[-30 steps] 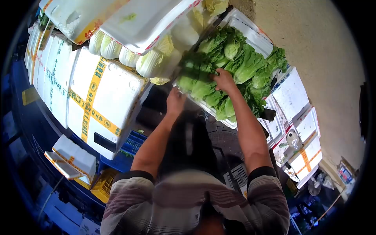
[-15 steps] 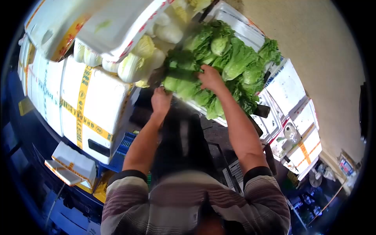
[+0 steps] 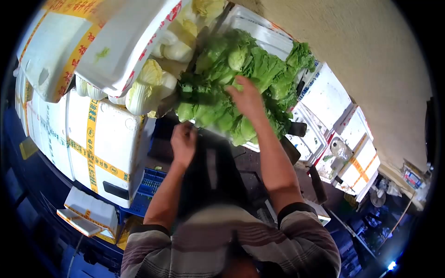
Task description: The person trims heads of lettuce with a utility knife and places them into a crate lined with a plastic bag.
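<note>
Green lettuce heads (image 3: 222,106) lie heaped in a white foam box (image 3: 252,147), whose near rim shows under the leaves. Over the middle of the heap is my right hand (image 3: 248,98), thumb and fingers apart, with nothing held in it. My left hand (image 3: 184,142) is just below the heap's near left corner, its fingers curled in; whatever they may hold is hidden. Pale napa cabbages (image 3: 147,88) sit to the left of the lettuce, beyond my left hand.
White foam boxes (image 3: 102,134) with yellow tape are stacked on the left, an open-topped one (image 3: 125,41) above. More foam boxes (image 3: 329,97) stand along the wall at right. A blue crate (image 3: 147,187) is low at left.
My right hand has come off the lettuce and its fingers have spread. My left hand has drawn slightly back from the box corner. The whole view has shifted a little.
</note>
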Tool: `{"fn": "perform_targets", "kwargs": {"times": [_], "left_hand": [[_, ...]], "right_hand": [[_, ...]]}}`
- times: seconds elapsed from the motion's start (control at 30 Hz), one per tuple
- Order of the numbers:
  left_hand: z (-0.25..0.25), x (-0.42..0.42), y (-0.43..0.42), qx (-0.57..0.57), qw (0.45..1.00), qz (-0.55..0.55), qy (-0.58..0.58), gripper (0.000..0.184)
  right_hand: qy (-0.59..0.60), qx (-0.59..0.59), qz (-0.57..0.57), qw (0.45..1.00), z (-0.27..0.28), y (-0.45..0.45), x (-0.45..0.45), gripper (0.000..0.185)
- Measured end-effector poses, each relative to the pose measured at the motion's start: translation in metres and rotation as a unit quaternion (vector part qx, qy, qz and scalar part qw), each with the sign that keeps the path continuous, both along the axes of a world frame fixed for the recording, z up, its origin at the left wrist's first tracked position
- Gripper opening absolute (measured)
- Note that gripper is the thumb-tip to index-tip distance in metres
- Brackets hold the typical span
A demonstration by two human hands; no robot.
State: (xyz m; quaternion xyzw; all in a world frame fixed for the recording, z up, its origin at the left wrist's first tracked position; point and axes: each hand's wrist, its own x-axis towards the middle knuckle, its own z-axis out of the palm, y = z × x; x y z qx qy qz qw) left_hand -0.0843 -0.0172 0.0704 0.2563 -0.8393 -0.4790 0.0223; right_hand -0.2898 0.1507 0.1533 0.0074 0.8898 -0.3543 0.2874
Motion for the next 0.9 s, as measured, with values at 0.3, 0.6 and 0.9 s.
{"fn": "perform_targets", "kwargs": {"times": [0.3, 0.6, 0.9], "left_hand": [[0.005, -0.072, 0.052, 0.061, 0.994, -0.088, -0.009, 0.039], [-0.024, -0.091, 0.037, 0.067, 0.981, -0.14, -0.113, 0.051], [-0.034, -0.082, 0.03, 0.129, 0.972, -0.168, -0.1, 0.051]], "right_hand": [[0.242, 0.21, 0.071, 0.945, -0.103, -0.02, -0.082, 0.086], [0.146, 0.188, 0.074, 0.968, -0.125, -0.007, -0.11, 0.104], [0.187, -0.056, -0.116, 0.974, -0.06, 0.007, -0.109, 0.091]]}}
